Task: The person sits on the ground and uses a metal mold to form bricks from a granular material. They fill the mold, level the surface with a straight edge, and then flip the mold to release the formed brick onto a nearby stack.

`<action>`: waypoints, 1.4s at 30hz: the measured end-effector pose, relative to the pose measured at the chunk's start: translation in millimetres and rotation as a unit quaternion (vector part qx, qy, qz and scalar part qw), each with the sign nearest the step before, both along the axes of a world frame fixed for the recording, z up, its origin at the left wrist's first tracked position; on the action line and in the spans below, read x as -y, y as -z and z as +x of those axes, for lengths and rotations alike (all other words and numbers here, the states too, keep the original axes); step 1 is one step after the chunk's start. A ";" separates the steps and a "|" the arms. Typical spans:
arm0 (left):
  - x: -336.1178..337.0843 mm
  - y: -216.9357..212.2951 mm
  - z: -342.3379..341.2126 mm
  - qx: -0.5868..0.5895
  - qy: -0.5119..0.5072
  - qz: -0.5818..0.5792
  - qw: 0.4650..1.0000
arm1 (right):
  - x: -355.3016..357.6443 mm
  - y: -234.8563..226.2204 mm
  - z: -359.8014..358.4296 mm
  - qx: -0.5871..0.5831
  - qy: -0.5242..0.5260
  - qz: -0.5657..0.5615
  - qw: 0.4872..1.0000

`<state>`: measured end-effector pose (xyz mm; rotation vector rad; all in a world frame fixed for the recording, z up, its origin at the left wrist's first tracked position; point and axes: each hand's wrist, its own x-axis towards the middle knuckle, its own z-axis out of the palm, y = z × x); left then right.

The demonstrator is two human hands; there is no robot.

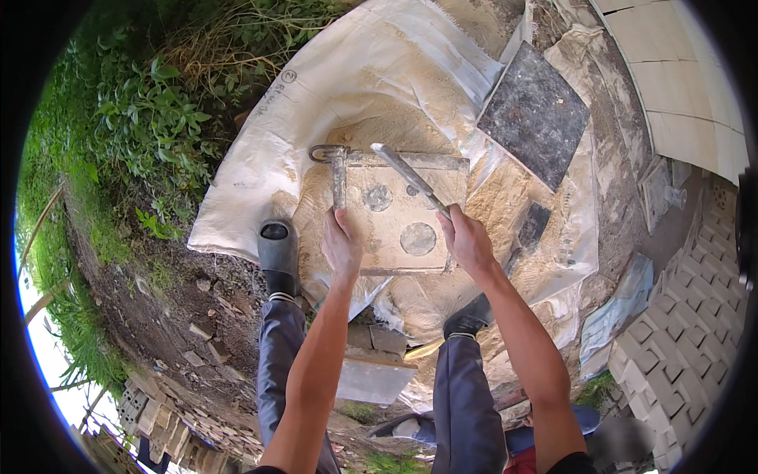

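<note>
Between my feet lies a rectangular moulding frame (408, 160), packed level with tan sand (395, 217). Several round grey discs, among them a large one (418, 238), show flush in the sand. My left hand (343, 246) grips the frame's left side, just below a stretch that ends in a rounded metal loop (326, 154). In my right hand (468, 239) is a long grey metal bar (404, 170) with a thinner handle end. It slants up and left across the sand, its far tip over the frame's top edge; contact with the sand cannot be told.
Pale woven sheeting (260, 174) with loose sand lies under the frame. A dark square board (535, 116) rests at the upper right, a smaller dark plate (534, 225) nearer. Stacked grey blocks (679, 332) stand at right, green plants (150, 118) at left. Another person's leg shows low down.
</note>
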<state>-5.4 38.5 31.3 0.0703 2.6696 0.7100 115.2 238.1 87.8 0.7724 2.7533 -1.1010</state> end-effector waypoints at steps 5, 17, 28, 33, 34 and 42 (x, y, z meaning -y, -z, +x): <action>1.6 3.4 0.1 -0.043 -0.009 0.037 0.998 | -11.3 7.0 -37.3 -0.034 -0.102 0.041 0.993; 0.5 0.9 -1.4 0.020 -0.018 0.017 0.999 | -19.1 16.4 -49.8 0.051 -0.115 0.027 0.992; -2.8 -4.0 -1.8 0.037 -0.040 0.004 0.999 | -6.0 3.9 -39.1 0.014 0.003 0.014 1.000; -3.4 -0.3 1.1 -0.001 -0.025 0.014 1.000 | -8.3 21.9 -20.2 0.048 -0.025 0.039 0.998; -4.5 -0.6 0.2 -0.001 -0.024 0.014 1.000 | -7.0 20.9 -14.4 0.038 -0.021 0.057 0.997; -2.4 0.4 2.2 0.002 -0.042 0.012 0.999 | 5.9 17.9 7.5 0.023 0.139 0.000 0.990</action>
